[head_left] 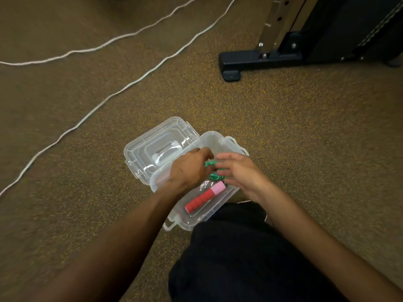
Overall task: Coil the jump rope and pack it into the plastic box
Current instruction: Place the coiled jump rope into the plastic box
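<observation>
A clear plastic box (pixel 226 194) stands open on the floor in front of me, its lid (pixel 159 147) folded back to the left. Inside lies a red and pink jump rope handle (pixel 205 198), slanted along the near side. Bunched green rope (pixel 212 170) sits in the far half of the box. My left hand (pixel 188 167) reaches into the box with its fingers curled down onto the green rope. Over the right side of the box hovers my right hand (pixel 239 173), fingers spread and touching the rope. The rest of the rope is hidden under both hands.
A long white cord (pixel 122 90) snakes over the speckled brown floor at the left and back. The black foot of an exercise machine (pixel 250 59) stands at the back right. My dark-clothed knee (pixel 239 258) is right behind the box.
</observation>
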`<state>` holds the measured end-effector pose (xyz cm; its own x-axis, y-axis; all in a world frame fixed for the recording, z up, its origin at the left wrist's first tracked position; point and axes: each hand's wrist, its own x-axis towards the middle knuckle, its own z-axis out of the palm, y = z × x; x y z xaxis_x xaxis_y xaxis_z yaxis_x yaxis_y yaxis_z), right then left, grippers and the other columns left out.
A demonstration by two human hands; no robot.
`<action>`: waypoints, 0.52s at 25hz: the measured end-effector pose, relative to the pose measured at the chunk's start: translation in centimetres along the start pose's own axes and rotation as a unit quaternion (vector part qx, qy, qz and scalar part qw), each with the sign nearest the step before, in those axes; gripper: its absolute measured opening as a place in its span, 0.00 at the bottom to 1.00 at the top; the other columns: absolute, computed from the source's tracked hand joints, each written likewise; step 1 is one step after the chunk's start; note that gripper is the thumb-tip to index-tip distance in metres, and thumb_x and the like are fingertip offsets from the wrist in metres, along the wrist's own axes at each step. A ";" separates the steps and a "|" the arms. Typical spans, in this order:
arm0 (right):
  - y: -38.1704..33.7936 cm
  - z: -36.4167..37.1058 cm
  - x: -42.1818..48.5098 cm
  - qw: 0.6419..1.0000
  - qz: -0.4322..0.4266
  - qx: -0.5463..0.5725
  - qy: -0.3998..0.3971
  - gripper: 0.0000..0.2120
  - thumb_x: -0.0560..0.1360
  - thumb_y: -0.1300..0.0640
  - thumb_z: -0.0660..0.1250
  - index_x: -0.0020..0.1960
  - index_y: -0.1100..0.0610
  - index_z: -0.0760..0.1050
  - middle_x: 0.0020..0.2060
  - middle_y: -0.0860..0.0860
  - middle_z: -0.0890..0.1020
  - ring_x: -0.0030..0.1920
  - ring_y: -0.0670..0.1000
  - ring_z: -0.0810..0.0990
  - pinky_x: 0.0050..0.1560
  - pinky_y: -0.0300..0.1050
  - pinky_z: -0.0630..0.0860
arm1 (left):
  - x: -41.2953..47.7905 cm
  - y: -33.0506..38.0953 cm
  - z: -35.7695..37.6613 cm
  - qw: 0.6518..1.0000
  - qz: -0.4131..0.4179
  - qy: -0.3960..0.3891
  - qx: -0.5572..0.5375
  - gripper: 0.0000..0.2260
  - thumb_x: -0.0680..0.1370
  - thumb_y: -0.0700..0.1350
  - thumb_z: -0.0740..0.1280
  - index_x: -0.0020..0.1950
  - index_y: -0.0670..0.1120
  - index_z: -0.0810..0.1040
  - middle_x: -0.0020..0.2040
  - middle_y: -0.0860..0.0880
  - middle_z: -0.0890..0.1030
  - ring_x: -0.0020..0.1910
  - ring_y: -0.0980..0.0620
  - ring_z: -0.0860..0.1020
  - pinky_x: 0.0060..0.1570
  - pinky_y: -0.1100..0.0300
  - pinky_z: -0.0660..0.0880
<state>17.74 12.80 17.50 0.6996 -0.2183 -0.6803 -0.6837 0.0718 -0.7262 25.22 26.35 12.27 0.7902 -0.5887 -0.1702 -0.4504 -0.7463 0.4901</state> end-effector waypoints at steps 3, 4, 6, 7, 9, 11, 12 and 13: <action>-0.2 -2.7 -5.7 0.999 -0.021 -0.030 0.023 0.10 0.78 0.61 0.66 0.58 0.52 0.78 0.52 0.55 0.84 0.46 0.49 0.80 0.45 0.43 0.75 | -4.0 1.7 -4.5 0.998 0.028 0.001 -0.048 0.10 0.76 0.55 0.67 0.55 0.54 0.79 0.53 0.54 0.83 0.46 0.54 0.81 0.45 0.56 0.76; -0.2 -3.2 -6.6 0.998 -0.024 -0.045 0.028 0.10 0.78 0.61 0.67 0.58 0.52 0.78 0.52 0.56 0.84 0.44 0.49 0.79 0.42 0.42 0.75 | -5.1 1.9 -5.5 0.999 0.029 0.002 -0.045 0.09 0.76 0.56 0.67 0.54 0.55 0.79 0.52 0.56 0.83 0.44 0.55 0.80 0.43 0.57 0.75; -0.7 -3.4 -6.9 0.995 -0.030 -0.095 0.028 0.10 0.78 0.61 0.66 0.58 0.54 0.78 0.49 0.55 0.83 0.41 0.48 0.79 0.40 0.42 0.74 | -5.8 1.4 -6.9 0.999 0.018 0.000 -0.035 0.09 0.76 0.56 0.66 0.53 0.57 0.79 0.52 0.57 0.82 0.43 0.56 0.80 0.43 0.58 0.75; -1.2 -3.3 -6.1 0.990 -0.036 -0.137 0.024 0.10 0.78 0.60 0.66 0.58 0.54 0.78 0.49 0.54 0.83 0.42 0.48 0.80 0.42 0.43 0.74 | -5.3 0.7 -7.3 0.999 0.009 -0.003 -0.032 0.08 0.76 0.56 0.66 0.54 0.57 0.78 0.52 0.57 0.82 0.44 0.55 0.81 0.44 0.57 0.75; -2.5 -2.4 -3.3 0.975 -0.062 -0.214 0.006 0.07 0.78 0.60 0.66 0.55 0.53 0.78 0.48 0.52 0.83 0.42 0.48 0.80 0.42 0.43 0.74 | -3.6 -1.4 -7.6 0.999 -0.012 -0.004 -0.035 0.08 0.76 0.54 0.66 0.54 0.55 0.79 0.52 0.56 0.83 0.47 0.52 0.81 0.45 0.57 0.74; -3.7 -1.0 1.4 0.957 -0.101 -0.271 0.007 0.06 0.78 0.60 0.66 0.52 0.50 0.78 0.49 0.51 0.83 0.42 0.47 0.79 0.43 0.42 0.75 | -0.6 -4.3 -7.4 0.999 -0.026 0.002 -0.043 0.08 0.77 0.52 0.66 0.54 0.53 0.79 0.51 0.54 0.83 0.48 0.50 0.81 0.45 0.57 0.74; -4.3 -0.2 4.0 0.944 -0.120 -0.306 0.015 0.06 0.78 0.58 0.67 0.51 0.49 0.78 0.49 0.50 0.83 0.43 0.46 0.79 0.45 0.43 0.74 | 1.0 -5.8 -7.1 0.998 -0.032 0.006 -0.049 0.08 0.77 0.51 0.66 0.55 0.52 0.79 0.52 0.53 0.84 0.49 0.49 0.81 0.45 0.56 0.75; -4.9 0.7 6.4 0.928 -0.137 -0.345 0.025 0.04 0.78 0.55 0.67 0.51 0.47 0.78 0.48 0.48 0.83 0.44 0.47 0.79 0.46 0.43 0.74 | 2.6 -7.4 -6.6 0.998 -0.041 0.009 -0.054 0.09 0.78 0.50 0.66 0.56 0.51 0.79 0.52 0.52 0.84 0.49 0.48 0.81 0.46 0.55 0.75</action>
<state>25.70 11.73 16.69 0.8680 -0.1818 -0.4620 -0.4635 -0.6302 -0.6229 33.28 32.38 13.82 0.8308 -0.5202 -0.1978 -0.3374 -0.7535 0.5642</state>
